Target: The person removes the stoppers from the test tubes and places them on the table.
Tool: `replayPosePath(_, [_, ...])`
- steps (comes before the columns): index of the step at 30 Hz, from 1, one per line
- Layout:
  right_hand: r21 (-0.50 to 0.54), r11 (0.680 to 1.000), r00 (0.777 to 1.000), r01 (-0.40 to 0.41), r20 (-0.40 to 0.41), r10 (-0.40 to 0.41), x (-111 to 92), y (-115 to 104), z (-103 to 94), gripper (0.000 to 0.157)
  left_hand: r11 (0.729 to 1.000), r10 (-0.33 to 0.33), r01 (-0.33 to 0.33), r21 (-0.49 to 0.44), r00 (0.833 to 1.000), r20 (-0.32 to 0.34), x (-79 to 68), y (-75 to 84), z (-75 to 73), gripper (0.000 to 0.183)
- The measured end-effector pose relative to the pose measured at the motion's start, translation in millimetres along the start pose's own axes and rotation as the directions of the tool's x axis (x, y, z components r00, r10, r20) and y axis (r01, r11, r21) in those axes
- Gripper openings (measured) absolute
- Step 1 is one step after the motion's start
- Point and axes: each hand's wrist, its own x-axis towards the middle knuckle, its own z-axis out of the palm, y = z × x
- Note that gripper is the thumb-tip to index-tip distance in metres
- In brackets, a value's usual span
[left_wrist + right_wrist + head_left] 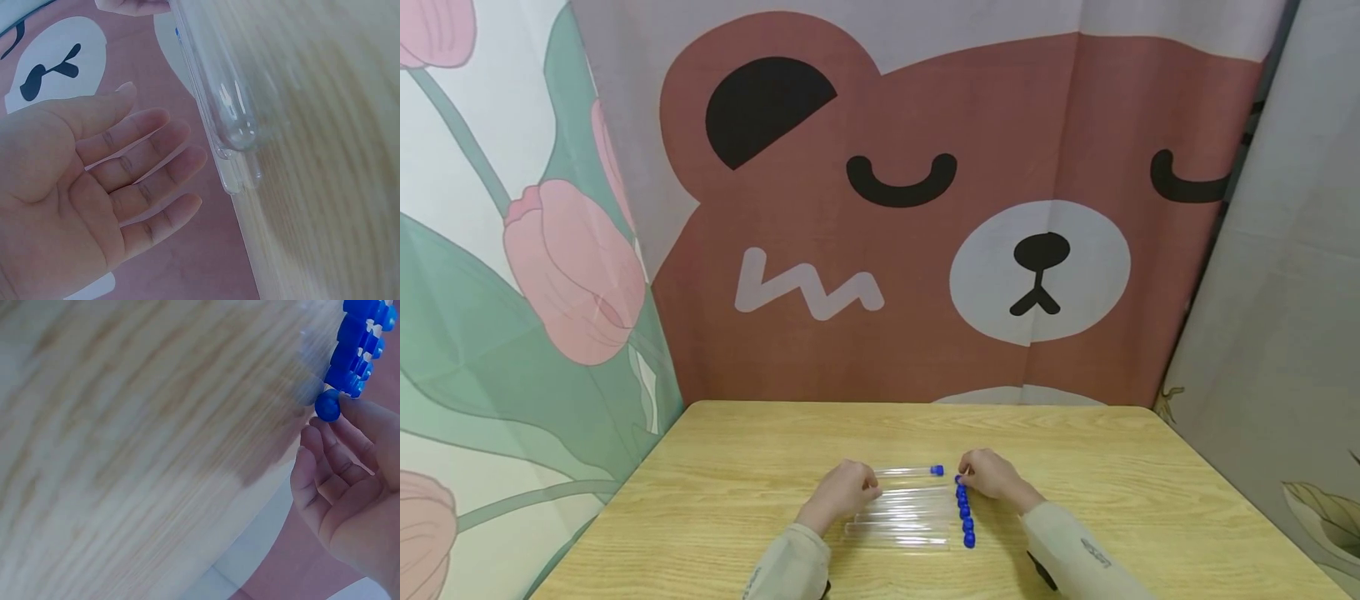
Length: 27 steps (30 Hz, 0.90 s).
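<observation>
My left hand (844, 490) is at the left, rounded ends of a row of clear test tubes (906, 517) lying side by side on the table. In the left wrist view its fingers (153, 169) are spread and relaxed, apart from the tubes, with nothing in them. Beyond the row lies a test tube (902, 472) with a blue cap (937, 471) on its right end. My right hand (992, 477) pinches a blue cap (327, 406) between thumb and fingertips, at the far end of a line of blue caps (966, 518) right of the tubes.
The wooden table (760, 450) reaches back to a curtain (910, 350) with a bear print. A flowered curtain (572, 400) hangs at the left and a pale one (1262, 358) at the right.
</observation>
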Motion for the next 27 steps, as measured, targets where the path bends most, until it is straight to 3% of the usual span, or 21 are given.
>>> replayPosePath(9, [-0.017, 0.996, 0.993, 0.083, 0.088, -0.081, 0.6, 2.6, -1.0, 0.006, 1.000, -0.004, 0.004, 0.012, 1.000, 0.011, 0.8, -1.7, 2.5, 0.011])
replayPosePath(16, [0.002, 0.999, 0.998, 0.035, 0.054, -0.035, 3.0, 1.6, 1.5, 0.011, 1.000, -0.003, 0.003, 0.026, 1.000, 0.008, 1.5, -2.4, 3.7, 0.012])
replayPosePath(27, [0.031, 0.999, 0.998, 0.043, 0.047, -0.044, 6.8, 1.7, 2.4, 0.014, 1.000, -0.017, 0.017, 0.008, 1.000, 0.016, 0.5, -2.4, 2.9, 0.011])
